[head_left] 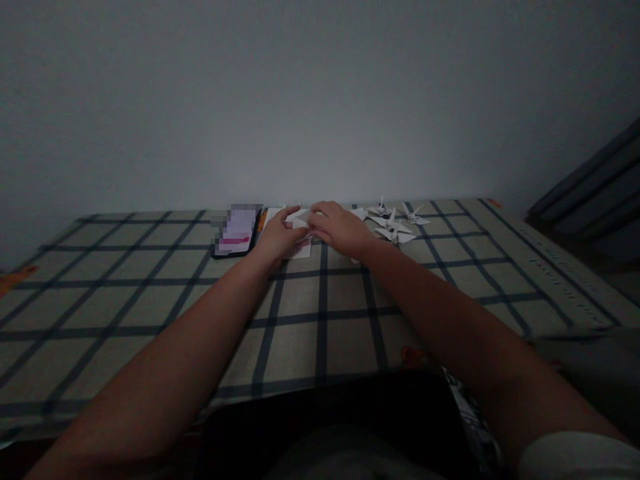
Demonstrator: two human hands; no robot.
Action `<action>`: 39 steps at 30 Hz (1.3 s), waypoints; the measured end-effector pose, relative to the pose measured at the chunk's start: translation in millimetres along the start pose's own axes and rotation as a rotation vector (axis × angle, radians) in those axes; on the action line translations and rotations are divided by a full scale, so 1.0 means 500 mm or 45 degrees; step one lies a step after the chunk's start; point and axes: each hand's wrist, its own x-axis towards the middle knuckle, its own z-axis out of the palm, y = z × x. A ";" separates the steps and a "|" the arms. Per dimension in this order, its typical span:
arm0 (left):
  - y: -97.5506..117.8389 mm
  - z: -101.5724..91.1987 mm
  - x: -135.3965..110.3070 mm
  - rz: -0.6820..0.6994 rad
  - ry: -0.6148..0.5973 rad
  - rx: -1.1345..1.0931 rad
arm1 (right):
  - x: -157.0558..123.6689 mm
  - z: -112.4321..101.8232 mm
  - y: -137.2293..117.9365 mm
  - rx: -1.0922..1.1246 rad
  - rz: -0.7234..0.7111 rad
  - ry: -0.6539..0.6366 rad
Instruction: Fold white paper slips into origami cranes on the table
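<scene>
Both my hands meet over a small white sheet of paper (pixel 302 248) lying on the checked tablecloth (pixel 320 320) at the far side of the table. My left hand (pixel 277 235) pinches the paper's upper edge with thumb and fingers closed on it. My right hand (pixel 336 228) lies curled over the paper's right part, fingertips pressing a fold. Several folded white paper cranes (pixel 395 223) stand just to the right of my right hand.
A phone (pixel 235 231) with a lit screen lies to the left of my left hand. A plain wall rises right behind the table. Dark furniture (pixel 590 193) stands at the far right. The room is dim.
</scene>
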 end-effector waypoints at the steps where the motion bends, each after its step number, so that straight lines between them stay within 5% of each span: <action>1: 0.001 0.002 -0.001 -0.014 0.004 -0.041 | 0.000 0.005 0.003 0.084 0.022 0.037; 6: 0.008 0.009 -0.005 -0.063 0.001 -0.260 | -0.003 0.030 0.018 0.522 0.164 0.172; 11: 0.012 0.011 -0.002 -0.084 -0.010 -0.445 | 0.004 0.055 0.035 0.945 0.507 0.168; 13: 0.008 0.011 0.004 -0.086 -0.033 -0.496 | 0.009 0.059 0.042 1.070 0.484 0.130; 39: 0.016 0.006 -0.010 -0.058 -0.112 -0.227 | 0.009 0.056 0.051 1.242 0.484 0.119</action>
